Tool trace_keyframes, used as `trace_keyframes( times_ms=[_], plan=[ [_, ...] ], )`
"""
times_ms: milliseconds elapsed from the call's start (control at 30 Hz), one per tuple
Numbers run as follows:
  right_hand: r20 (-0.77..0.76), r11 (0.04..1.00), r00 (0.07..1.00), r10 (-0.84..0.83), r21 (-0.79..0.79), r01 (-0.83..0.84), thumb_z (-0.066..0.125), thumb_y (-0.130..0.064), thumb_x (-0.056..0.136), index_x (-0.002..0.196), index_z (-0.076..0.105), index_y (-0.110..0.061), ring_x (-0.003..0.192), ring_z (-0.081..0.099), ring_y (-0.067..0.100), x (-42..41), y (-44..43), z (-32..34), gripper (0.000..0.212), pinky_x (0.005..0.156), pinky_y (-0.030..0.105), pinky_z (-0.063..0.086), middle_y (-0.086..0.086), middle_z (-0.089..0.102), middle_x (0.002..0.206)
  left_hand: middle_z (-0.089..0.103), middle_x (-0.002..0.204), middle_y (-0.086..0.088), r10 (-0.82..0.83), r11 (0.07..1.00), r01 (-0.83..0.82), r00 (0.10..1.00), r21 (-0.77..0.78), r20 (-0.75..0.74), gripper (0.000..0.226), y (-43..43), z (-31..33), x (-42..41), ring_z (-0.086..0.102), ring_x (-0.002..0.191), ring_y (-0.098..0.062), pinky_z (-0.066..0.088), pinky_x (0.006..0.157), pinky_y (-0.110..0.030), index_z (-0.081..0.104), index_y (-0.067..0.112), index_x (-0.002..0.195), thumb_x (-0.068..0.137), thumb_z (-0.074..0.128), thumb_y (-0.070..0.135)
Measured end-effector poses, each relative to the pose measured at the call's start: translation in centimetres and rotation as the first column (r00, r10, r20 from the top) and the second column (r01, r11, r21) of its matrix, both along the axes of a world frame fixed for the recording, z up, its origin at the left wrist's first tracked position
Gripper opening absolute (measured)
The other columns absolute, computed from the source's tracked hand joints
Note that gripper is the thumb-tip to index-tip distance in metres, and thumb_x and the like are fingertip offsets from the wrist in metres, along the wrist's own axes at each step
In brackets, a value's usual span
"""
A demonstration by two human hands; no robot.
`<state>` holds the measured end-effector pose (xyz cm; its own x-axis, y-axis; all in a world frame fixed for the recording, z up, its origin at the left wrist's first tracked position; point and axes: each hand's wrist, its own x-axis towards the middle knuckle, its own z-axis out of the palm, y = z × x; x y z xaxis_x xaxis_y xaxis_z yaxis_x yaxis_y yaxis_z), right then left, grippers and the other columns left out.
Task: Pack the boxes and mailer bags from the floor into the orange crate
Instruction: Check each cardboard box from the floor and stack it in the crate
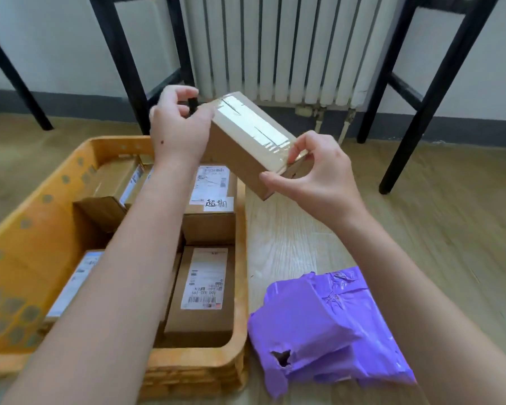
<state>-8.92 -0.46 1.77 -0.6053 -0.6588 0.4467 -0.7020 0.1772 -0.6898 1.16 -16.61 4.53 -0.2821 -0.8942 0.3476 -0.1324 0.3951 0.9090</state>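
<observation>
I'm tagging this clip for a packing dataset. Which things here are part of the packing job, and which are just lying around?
Part of the job:
taped cardboard box, held by left hand and right hand
purple mailer bag on the floor
orange crate
labelled boxes already inside it

Just there:
white radiator
black stool legs
</observation>
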Motion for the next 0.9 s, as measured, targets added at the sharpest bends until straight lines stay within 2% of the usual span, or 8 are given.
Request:
trace_keyframes(
  times_ms=[167, 267, 333, 467, 567, 667, 800, 900],
  plan=[
    [0.121, 0.982, 0.976, 0.182, 0.035, -0.187, 0.077, -0.040, 0.069, 0.084, 0.048, -0.024, 0.083, 0.055, 0.006, 4.0, -2.2, 1.0, 0.036, 0.052, 0.008, 0.042, -0.003, 0.060, 0.100, 0.053, 0.108, -0.001, -0.076, 0.951, 0.048, 0.994, 0.307, 0.082, 0.041, -2.1, 0.2, 5.1, 0.052, 0.103, -0.021, 0.051, 0.084, -0.040, 0.050, 0.021, 0.122, 0.085, 0.057, 0.039],
    [0.254, 0.943, 0.931, 0.261, 0.139, -0.302, 0.069, -0.041, 0.080, 0.100, 0.048, -0.024, 0.079, 0.057, 0.002, 5.3, -3.6, 0.8, 0.034, 0.046, 0.006, 0.042, -0.003, 0.058, 0.106, 0.056, 0.109, 0.000, -0.178, 0.882, 0.127, 0.981, 0.454, 0.072, 0.043, -2.9, -0.8, 8.3, 0.055, 0.102, -0.020, 0.051, 0.089, -0.040, 0.049, 0.023, 0.126, 0.088, 0.056, 0.042],
    [0.338, 0.918, 0.904, 0.263, 0.200, -0.342, 0.057, -0.047, 0.087, 0.108, 0.047, -0.026, 0.081, 0.060, 0.005, 5.9, -4.4, 0.3, 0.032, 0.053, 0.012, 0.048, -0.001, 0.059, 0.109, 0.055, 0.115, -0.003, -0.266, 0.843, 0.164, 0.955, 0.512, 0.132, 0.045, -3.5, -1.5, 10.2, 0.054, 0.106, -0.023, 0.050, 0.093, -0.041, 0.049, 0.026, 0.125, 0.085, 0.060, 0.044],
    [0.458, 0.865, 0.845, 0.275, 0.266, -0.426, 0.034, -0.055, 0.092, 0.110, 0.049, -0.025, 0.089, 0.066, 0.019, 7.0, -5.5, -0.6, 0.038, 0.080, 0.041, 0.059, 0.006, 0.064, 0.102, 0.058, 0.122, -0.007, -0.414, 0.768, 0.208, 0.883, 0.606, 0.223, 0.065, -5.0, -2.5, 13.7, 0.058, 0.111, -0.027, 0.050, 0.097, -0.042, 0.052, 0.029, 0.128, 0.070, 0.072, 0.048],
    [0.586, 0.832, 0.762, 0.276, 0.251, -0.495, 0.026, -0.046, 0.099, 0.099, 0.051, -0.029, 0.084, 0.068, 0.020, 7.7, -6.0, -0.8, 0.030, 0.078, 0.035, 0.060, 0.008, 0.066, 0.099, 0.066, 0.117, -0.016, -0.500, 0.714, 0.253, 0.837, 0.653, 0.223, 0.060, -6.0, -3.1, 15.7, 0.068, 0.103, -0.031, 0.050, 0.097, -0.046, 0.053, 0.027, 0.128, 0.073, 0.069, 0.048],
    [0.708, 0.797, 0.663, 0.243, 0.244, -0.552, 0.027, -0.048, 0.099, 0.106, 0.052, -0.024, 0.079, 0.070, 0.023, 8.4, -6.6, -1.3, 0.036, 0.072, 0.031, 0.060, 0.012, 0.067, 0.096, 0.064, 0.119, -0.019, -0.556, 0.662, 0.288, 0.807, 0.692, 0.197, 0.057, -7.0, -3.6, 17.4, 0.068, 0.100, -0.037, 0.052, 0.092, -0.050, 0.057, 0.025, 0.123, 0.073, 0.069, 0.051],
    [0.801, 0.740, 0.565, 0.200, 0.254, -0.622, 0.034, -0.046, 0.099, 0.120, 0.055, -0.011, 0.083, 0.071, 0.027, 8.7, -7.3, -2.6, 0.046, 0.076, 0.033, 0.059, 0.019, 0.070, 0.098, 0.066, 0.117, -0.020, -0.697, 0.526, 0.295, 0.687, 0.798, 0.205, 0.090, -8.4, -4.4, 19.4, 0.065, 0.106, -0.040, 0.055, 0.087, -0.049, 0.058, 0.022, 0.122, 0.043, 0.087, 0.054],
    [0.779, 0.679, 0.574, 0.250, 0.282, -0.678, 0.040, -0.038, 0.100, 0.120, 0.055, -0.015, 0.089, 0.072, 0.019, 8.9, -7.4, -3.3, 0.034, 0.081, 0.032, 0.059, 0.011, 0.071, 0.103, 0.066, 0.119, -0.021, -0.763, 0.434, 0.258, 0.614, 0.863, 0.201, 0.102, -9.0, -5.0, 20.5, 0.063, 0.110, -0.040, 0.055, 0.088, -0.048, 0.055, 0.020, 0.127, 0.036, 0.092, 0.050]
  ],
)
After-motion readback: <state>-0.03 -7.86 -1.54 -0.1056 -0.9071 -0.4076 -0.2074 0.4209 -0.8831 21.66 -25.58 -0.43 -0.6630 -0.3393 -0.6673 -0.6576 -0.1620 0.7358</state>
